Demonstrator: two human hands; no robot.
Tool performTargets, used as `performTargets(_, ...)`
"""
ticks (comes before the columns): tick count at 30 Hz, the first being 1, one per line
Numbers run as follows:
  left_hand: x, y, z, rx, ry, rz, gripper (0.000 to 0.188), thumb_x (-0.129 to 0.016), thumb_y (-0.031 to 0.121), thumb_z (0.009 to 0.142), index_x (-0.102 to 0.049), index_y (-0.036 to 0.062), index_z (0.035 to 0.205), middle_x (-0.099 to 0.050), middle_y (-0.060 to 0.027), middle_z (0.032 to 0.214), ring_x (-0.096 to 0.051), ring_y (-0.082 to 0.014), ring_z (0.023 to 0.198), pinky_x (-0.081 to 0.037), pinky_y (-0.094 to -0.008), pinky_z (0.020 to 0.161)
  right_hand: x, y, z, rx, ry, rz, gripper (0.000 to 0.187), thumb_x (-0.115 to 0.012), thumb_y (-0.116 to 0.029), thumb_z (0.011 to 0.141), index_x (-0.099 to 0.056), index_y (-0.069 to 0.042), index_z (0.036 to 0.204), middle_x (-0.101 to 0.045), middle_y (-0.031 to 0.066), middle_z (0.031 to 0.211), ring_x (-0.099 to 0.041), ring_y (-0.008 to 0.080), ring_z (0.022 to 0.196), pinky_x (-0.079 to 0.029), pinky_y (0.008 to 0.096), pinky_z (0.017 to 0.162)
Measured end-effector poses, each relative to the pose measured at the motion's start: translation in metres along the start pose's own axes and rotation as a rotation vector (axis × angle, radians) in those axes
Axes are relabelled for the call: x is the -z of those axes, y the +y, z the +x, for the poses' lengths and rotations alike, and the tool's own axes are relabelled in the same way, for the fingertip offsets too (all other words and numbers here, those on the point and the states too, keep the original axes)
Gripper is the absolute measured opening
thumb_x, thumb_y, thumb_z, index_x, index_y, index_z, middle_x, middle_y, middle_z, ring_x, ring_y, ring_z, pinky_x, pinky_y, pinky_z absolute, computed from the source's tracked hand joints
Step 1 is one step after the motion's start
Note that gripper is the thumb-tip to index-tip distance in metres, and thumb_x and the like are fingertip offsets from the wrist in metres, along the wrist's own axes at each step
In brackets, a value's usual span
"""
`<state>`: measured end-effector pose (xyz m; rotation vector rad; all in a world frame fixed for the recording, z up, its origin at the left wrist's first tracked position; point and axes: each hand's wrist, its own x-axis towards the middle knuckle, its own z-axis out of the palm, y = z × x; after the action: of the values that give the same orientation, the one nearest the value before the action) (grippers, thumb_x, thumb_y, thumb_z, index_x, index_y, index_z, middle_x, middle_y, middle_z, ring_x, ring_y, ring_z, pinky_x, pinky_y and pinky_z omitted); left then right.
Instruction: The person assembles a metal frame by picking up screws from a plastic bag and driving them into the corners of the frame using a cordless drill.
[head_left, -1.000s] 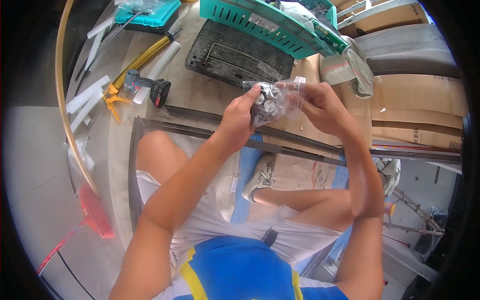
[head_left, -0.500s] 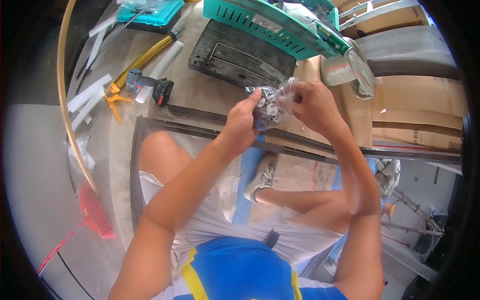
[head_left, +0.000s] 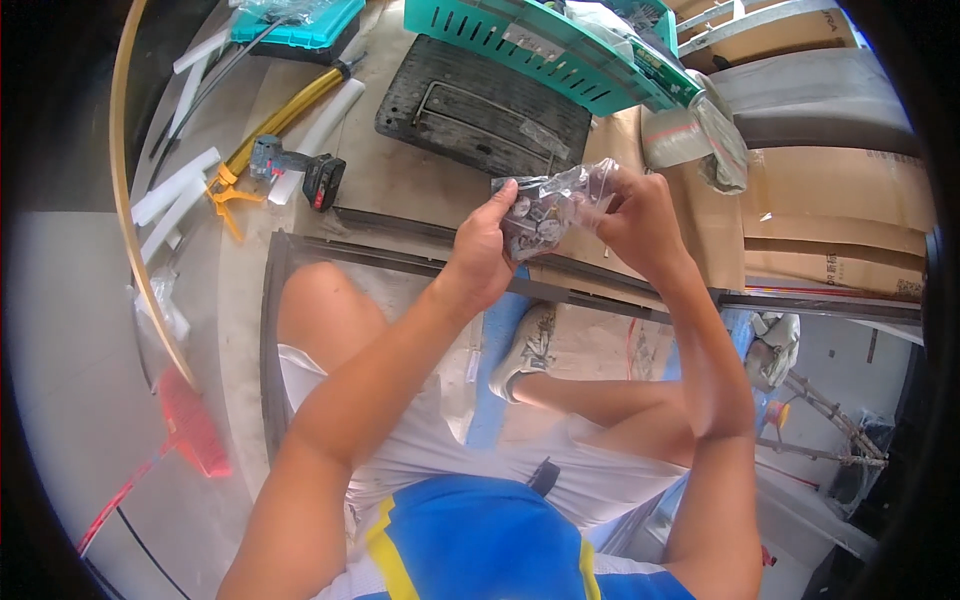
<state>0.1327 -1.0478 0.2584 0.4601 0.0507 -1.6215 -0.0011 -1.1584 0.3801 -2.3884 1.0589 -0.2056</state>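
Lying crosswise, the clear bag [head_left: 552,208] of small parts [head_left: 547,229] spans left hand [head_left: 482,242] to right hand [head_left: 645,222] — the left clasping its full end, the right pinching its loose, slightly higher end.

Pale grey floor [head_left: 75,330] at left, soft light

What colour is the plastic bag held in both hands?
The bag is clear and colourless; it shows best in the current head view.
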Motion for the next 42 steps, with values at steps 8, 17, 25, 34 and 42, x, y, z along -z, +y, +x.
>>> performTargets(8,0.005,0.005,0.001,0.004,0.008,-0.047,0.052,-0.034,0.043,0.112,-0.051,0.0029,0.141,-0.064,-0.0146,0.135,-0.066,-0.0304,0.119,-0.058,-0.0439,0.093,0.018,0.023,0.006,-0.117,0.028,0.587,0.022,-0.078,-0.016,0.091,-0.075,0.002,0.103,-0.076,0.0065,0.088,-0.064,0.0072,0.066,-0.047,0.0204,0.058)
performTargets(17,0.009,0.008,-0.009,0.005,0.058,-0.070,0.049,-0.033,0.042,0.111,-0.050,0.0042,0.137,-0.065,-0.0165,0.136,-0.066,-0.0343,0.119,-0.058,-0.0454,0.092,-0.018,0.106,0.050,-0.260,0.137,1.141,0.034,-0.067,-0.020,0.099,-0.067,-0.007,0.130,-0.072,0.0033,0.104,-0.065,0.0101,0.087,-0.047,0.0231,0.067)
performTargets(25,0.014,-0.010,-0.034,0.092,0.058,-0.138,0.049,-0.033,0.042,0.111,-0.051,0.0045,0.137,-0.065,-0.0179,0.134,-0.068,-0.0352,0.114,-0.059,-0.0454,0.085,-0.185,0.147,0.142,-0.550,0.173,0.979,0.026,-0.079,-0.016,0.090,-0.074,0.003,0.107,-0.074,0.0078,0.088,-0.067,0.0119,0.069,-0.047,0.0248,0.054)
performTargets(34,0.006,0.001,-0.040,0.025,0.142,-0.104,0.049,-0.036,0.044,0.110,-0.052,0.0048,0.134,-0.066,-0.0169,0.133,-0.069,-0.0344,0.110,-0.056,-0.0440,0.088,-0.222,0.129,0.196,-0.533,0.012,0.777,0.022,-0.071,-0.020,0.095,-0.075,-0.005,0.112,-0.076,0.0019,0.095,-0.065,0.0085,0.078,-0.046,0.0242,0.062)
performTargets(42,0.023,0.001,-0.023,-0.030,0.210,-0.058,0.050,-0.035,0.042,0.110,-0.055,0.0037,0.135,-0.069,-0.0140,0.125,-0.070,-0.0337,0.105,-0.057,-0.0436,0.085,-0.208,0.142,0.181,-0.491,0.145,0.966,0.031,-0.072,-0.015,0.092,-0.071,-0.001,0.119,-0.075,0.0065,0.091,-0.069,0.0134,0.073,-0.055,0.0284,0.059)
